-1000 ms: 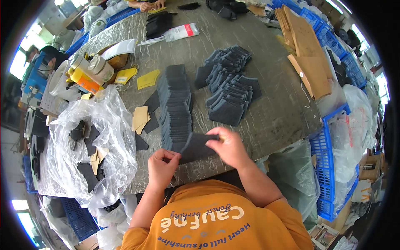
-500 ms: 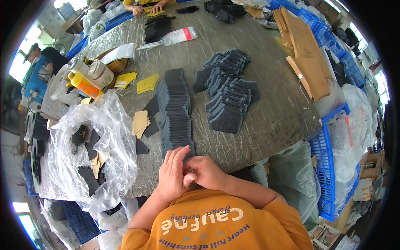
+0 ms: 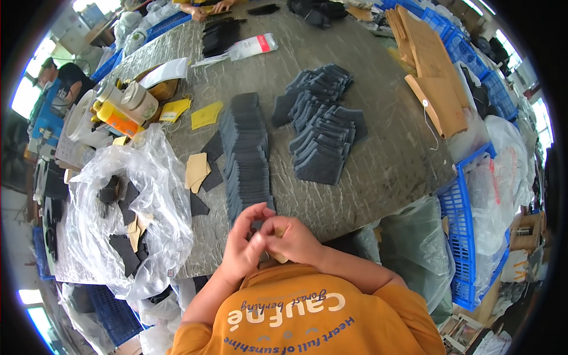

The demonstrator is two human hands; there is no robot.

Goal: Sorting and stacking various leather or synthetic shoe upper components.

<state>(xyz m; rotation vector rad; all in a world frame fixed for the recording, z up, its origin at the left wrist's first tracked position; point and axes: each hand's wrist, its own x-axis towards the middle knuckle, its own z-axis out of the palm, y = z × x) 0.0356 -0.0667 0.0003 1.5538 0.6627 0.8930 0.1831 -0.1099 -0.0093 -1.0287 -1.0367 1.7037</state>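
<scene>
My left hand (image 3: 241, 244) and my right hand (image 3: 293, 241) meet at the table's near edge, just in front of my shirt. A small tan piece (image 3: 278, 258) shows at my right hand's fingers, which are closed on it; most of it is hidden. My left fingers curl toward the right ones, thumb against them; what they pinch, if anything, is hidden. Beyond my hands runs a long overlapping row of dark grey fabric pieces (image 3: 247, 157). More grey pieces lie fanned in a second pile (image 3: 324, 145) to its right.
Tan card pieces (image 3: 197, 172) and dark scraps lie left of the row. A clear plastic bag (image 3: 168, 207) with scraps, yellow cards (image 3: 207, 116) and bottles (image 3: 118, 120) stand farther left. Brown paper (image 3: 435, 71) and a blue crate (image 3: 460, 236) are at right. Another person's hands (image 3: 207, 10) work at the far edge.
My left fingers have lifted and curled, opening a gap between the hands. The tan piece shows at my right hand now. The whole view has shifted slightly.
</scene>
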